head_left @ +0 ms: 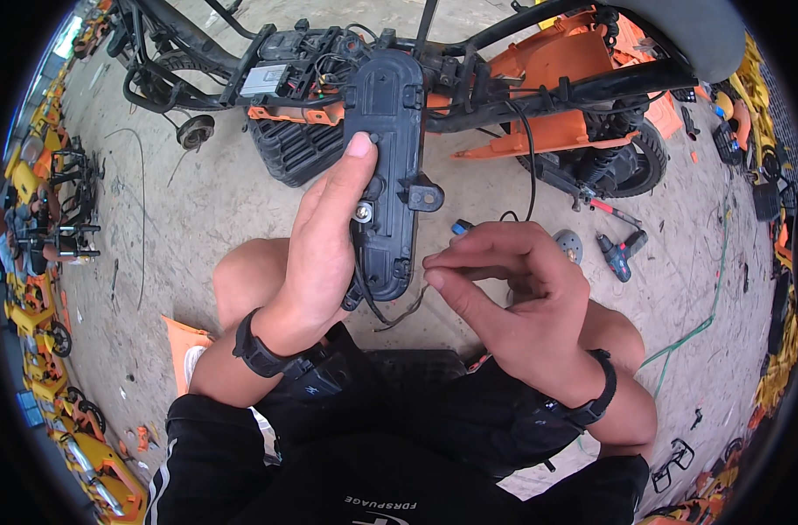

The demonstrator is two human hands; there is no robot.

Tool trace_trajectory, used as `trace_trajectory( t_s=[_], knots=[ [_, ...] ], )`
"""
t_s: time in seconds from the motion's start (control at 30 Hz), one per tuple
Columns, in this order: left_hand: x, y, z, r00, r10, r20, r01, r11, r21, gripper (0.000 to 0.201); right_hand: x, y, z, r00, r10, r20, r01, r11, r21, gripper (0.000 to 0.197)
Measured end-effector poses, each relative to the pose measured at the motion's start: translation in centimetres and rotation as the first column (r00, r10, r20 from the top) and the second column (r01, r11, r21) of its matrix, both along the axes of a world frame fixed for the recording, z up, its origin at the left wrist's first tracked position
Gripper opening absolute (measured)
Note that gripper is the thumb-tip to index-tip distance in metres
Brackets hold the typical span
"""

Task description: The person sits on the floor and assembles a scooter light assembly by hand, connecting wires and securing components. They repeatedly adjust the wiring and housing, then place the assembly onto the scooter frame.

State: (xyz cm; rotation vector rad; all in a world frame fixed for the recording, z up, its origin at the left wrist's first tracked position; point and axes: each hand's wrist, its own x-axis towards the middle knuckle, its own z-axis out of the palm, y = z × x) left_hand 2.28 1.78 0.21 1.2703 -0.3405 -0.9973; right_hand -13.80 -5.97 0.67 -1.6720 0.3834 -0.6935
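Observation:
My left hand (316,241) grips a long black plastic lamp-like housing (388,144) with rounded ends, held upright with its ribbed back toward me. The thumb lies flat on that back, above a shiny bolt (363,211). A mounting tab (426,198) sticks out from the right side. From the lower end a thin dark wire (405,315) loops down and across toward my right hand (530,302). There the thumb and forefinger are pinched together at the wire's end; its very tip is hidden between them.
A partly stripped scooter frame (477,48) with orange panels (556,70) spans the far side. A black cable (532,166) hangs from it. On the concrete floor lie a cordless drill (622,254), a red-handled tool (616,211) and a round grey part (568,245). Yellow scooters (31,306) line the left.

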Motion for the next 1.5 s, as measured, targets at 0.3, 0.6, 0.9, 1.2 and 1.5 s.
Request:
trace_trajectory(
  t_s=[0.3, 0.6, 0.9, 1.2, 1.5],
  knots=[
    [0.1, 0.3, 0.2, 0.999, -0.038, 0.013, 0.038, 0.999, 0.031, 0.062, 0.2, 0.2, 0.1, 1.000, 0.010, 0.010, -0.008, 0.992, -0.130, 0.019],
    [0.1, 0.2, -0.2, 1.000, -0.003, 0.000, 0.003, 1.000, 0.000, 0.058, 0.3, 0.7, -0.1, 1.000, 0.012, 0.001, -0.012, 0.988, -0.152, 0.015],
    [-0.3, 0.1, -0.2, 0.999, 0.035, 0.012, -0.035, 0.999, 0.004, 0.055, 0.5, 0.8, 0.0, 0.988, 0.149, -0.045, -0.116, 0.896, 0.428, 0.024],
    [-0.4, 0.1, 0.0, 0.996, -0.001, 0.089, 0.000, 1.000, 0.018, 0.060, 0.5, -0.4, -0.2, 0.966, 0.249, 0.068, -0.206, 0.580, 0.788, 0.021],
    [-0.4, 0.0, 0.0, 0.996, 0.013, 0.090, -0.014, 1.000, 0.008, 0.062, 0.5, -0.5, -0.4, 0.962, 0.252, 0.106, -0.212, 0.442, 0.872, 0.024]
  ],
)
